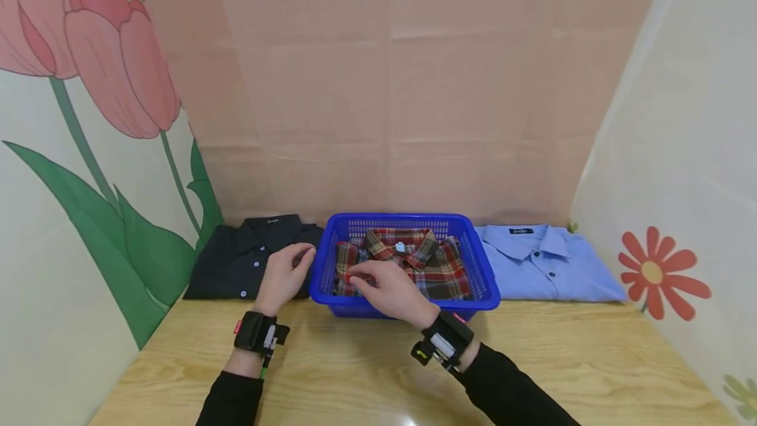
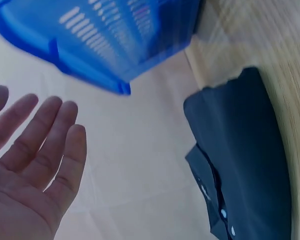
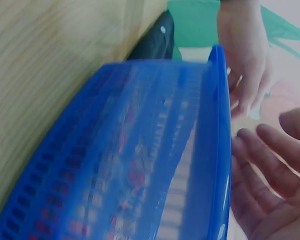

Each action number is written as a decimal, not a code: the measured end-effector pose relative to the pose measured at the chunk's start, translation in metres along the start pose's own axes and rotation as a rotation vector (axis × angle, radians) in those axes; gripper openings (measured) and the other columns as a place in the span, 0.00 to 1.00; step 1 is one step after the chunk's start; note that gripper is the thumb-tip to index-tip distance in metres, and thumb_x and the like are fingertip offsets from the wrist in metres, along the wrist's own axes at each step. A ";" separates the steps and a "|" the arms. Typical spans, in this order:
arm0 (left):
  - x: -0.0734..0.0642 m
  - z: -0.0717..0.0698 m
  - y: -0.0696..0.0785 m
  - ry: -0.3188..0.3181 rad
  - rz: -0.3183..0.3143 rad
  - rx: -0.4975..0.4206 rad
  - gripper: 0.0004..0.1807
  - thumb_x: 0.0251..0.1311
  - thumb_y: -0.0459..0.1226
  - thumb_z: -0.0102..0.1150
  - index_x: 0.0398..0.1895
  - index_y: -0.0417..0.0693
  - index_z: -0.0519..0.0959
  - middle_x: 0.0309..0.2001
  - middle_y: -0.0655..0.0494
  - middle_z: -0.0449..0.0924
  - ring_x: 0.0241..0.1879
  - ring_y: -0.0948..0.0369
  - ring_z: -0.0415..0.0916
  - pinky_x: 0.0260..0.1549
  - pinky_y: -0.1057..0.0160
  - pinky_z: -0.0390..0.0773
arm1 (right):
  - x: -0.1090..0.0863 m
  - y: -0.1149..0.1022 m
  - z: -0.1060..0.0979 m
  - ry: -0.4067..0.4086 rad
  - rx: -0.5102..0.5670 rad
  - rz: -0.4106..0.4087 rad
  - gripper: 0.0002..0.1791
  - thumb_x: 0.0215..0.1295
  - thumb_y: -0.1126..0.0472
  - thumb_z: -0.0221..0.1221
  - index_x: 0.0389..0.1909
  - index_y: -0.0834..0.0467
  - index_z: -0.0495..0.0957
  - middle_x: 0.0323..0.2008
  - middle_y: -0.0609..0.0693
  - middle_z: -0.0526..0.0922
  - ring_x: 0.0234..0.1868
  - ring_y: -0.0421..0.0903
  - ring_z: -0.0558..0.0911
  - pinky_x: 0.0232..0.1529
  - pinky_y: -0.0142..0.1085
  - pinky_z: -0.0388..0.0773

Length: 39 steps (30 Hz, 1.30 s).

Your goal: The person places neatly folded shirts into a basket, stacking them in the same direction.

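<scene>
A blue plastic basket (image 1: 408,218) stands on the table, and a folded red plaid shirt (image 1: 447,275) lies inside it, collar up. Over the basket's front side is my right hand (image 1: 397,289), its fingers loosely bent and nothing in them; it hides part of the shirt. My left hand (image 1: 284,278) hovers beside the basket's left rim, in front of a folded black shirt (image 1: 227,258). In the left wrist view the fingers of the left hand (image 2: 37,160) are spread a little, apart from the basket (image 2: 155,45). The right wrist view shows the right hand (image 3: 275,180) close to the rim.
A folded light blue shirt (image 1: 568,275) with dark buttons lies right of the basket. The wooden table (image 1: 343,373) runs along the front. A pinkish backdrop (image 1: 402,117) rises behind, with flower-printed walls at both sides.
</scene>
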<state>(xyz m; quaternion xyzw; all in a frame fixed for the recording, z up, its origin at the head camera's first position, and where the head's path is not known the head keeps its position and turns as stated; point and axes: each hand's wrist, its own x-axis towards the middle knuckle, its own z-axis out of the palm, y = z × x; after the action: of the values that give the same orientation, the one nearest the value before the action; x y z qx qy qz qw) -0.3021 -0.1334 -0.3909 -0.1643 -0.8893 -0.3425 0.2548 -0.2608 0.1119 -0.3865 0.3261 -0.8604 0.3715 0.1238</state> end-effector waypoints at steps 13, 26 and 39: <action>-0.001 -0.027 -0.031 0.008 -0.021 0.126 0.10 0.69 0.41 0.56 0.40 0.46 0.86 0.33 0.54 0.86 0.32 0.60 0.80 0.34 0.56 0.78 | 0.005 -0.030 0.046 -0.122 0.097 -0.317 0.11 0.73 0.62 0.54 0.48 0.56 0.84 0.42 0.47 0.86 0.35 0.30 0.80 0.36 0.24 0.78; -0.009 -0.067 -0.071 -0.182 -0.399 0.235 0.14 0.69 0.42 0.53 0.48 0.44 0.83 0.44 0.45 0.84 0.40 0.52 0.80 0.36 0.49 0.77 | 0.010 -0.027 0.103 -0.382 -0.141 -0.156 0.22 0.69 0.71 0.48 0.63 0.63 0.74 0.60 0.53 0.79 0.63 0.44 0.76 0.64 0.32 0.70; -0.028 -0.087 -0.108 -0.258 -0.466 0.285 0.14 0.68 0.38 0.54 0.46 0.36 0.81 0.44 0.38 0.83 0.42 0.46 0.80 0.38 0.47 0.76 | 0.017 -0.039 0.135 -0.533 -0.184 0.121 0.34 0.72 0.52 0.53 0.74 0.60 0.58 0.74 0.62 0.58 0.76 0.53 0.57 0.73 0.42 0.58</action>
<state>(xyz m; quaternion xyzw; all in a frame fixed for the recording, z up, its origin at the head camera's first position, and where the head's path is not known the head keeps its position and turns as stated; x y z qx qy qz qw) -0.3003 -0.2738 -0.4081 0.0395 -0.9671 -0.2399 0.0749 -0.2440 -0.0136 -0.4509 0.3479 -0.9106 0.1995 -0.0999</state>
